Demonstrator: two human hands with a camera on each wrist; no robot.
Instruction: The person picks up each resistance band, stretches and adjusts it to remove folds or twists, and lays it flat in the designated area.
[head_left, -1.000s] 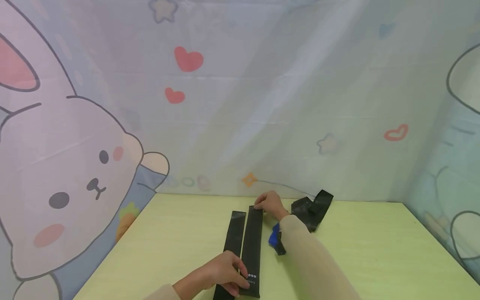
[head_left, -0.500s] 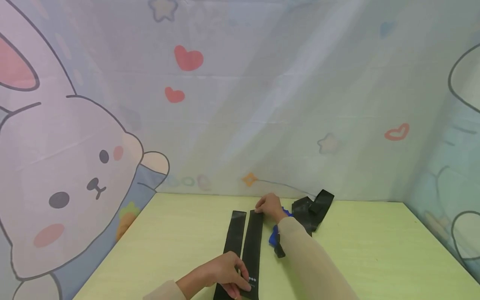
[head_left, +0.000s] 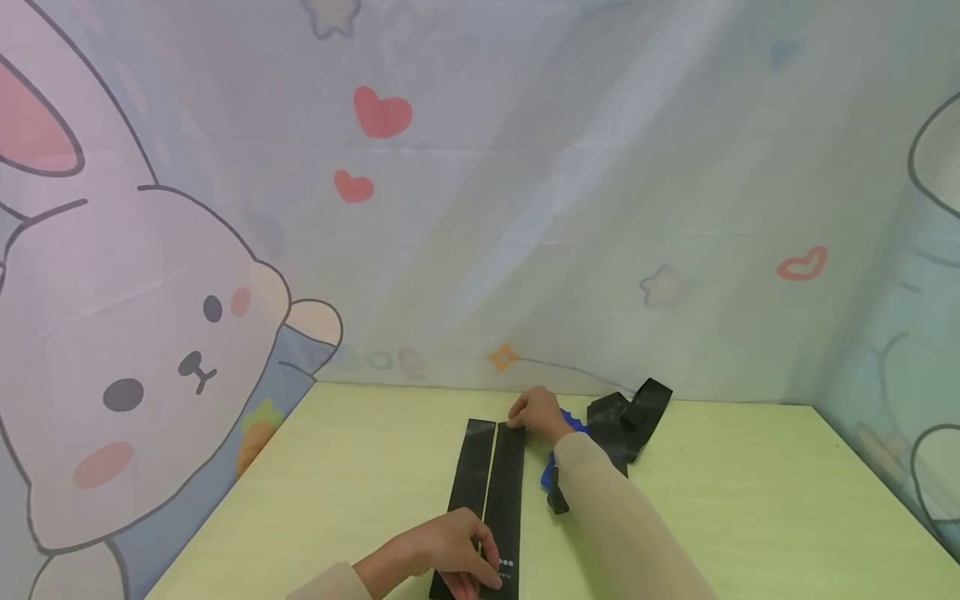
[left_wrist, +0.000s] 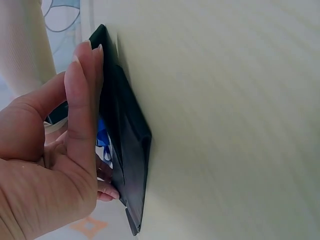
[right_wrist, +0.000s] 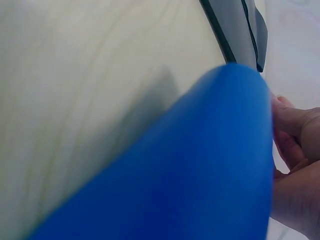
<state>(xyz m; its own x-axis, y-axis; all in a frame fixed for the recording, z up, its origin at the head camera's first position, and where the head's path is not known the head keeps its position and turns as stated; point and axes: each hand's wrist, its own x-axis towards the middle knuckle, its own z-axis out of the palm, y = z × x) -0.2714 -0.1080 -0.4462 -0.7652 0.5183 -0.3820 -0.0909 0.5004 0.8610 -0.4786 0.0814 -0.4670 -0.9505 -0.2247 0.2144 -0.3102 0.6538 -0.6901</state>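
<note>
Two flat black resistance bands lie side by side lengthwise, a thin gap between them: a left band [head_left: 474,458] and a right band [head_left: 506,483] with white dots and small print near its close end. My left hand [head_left: 453,542] crosses over the left band and pinches the right band's near end by the print. At the far end, the fingers and thumb of my right hand [head_left: 536,412] pinch that same band's tip. In the left wrist view, straight fingers of my left hand [left_wrist: 75,115] lie along the dark band edge.
Right of the bands, partly behind my right forearm, lie a loose black band [head_left: 611,425] and crumpled blue bands [head_left: 549,473]. A blurred blue surface [right_wrist: 210,160] fills much of the right wrist view. A printed cloth backdrop [head_left: 465,208] stands behind the table [head_left: 337,467].
The right band has slid slightly toward me, its far end now nearly level with the left band's. The gap between them has narrowed. Both hands keep their places at its ends.
</note>
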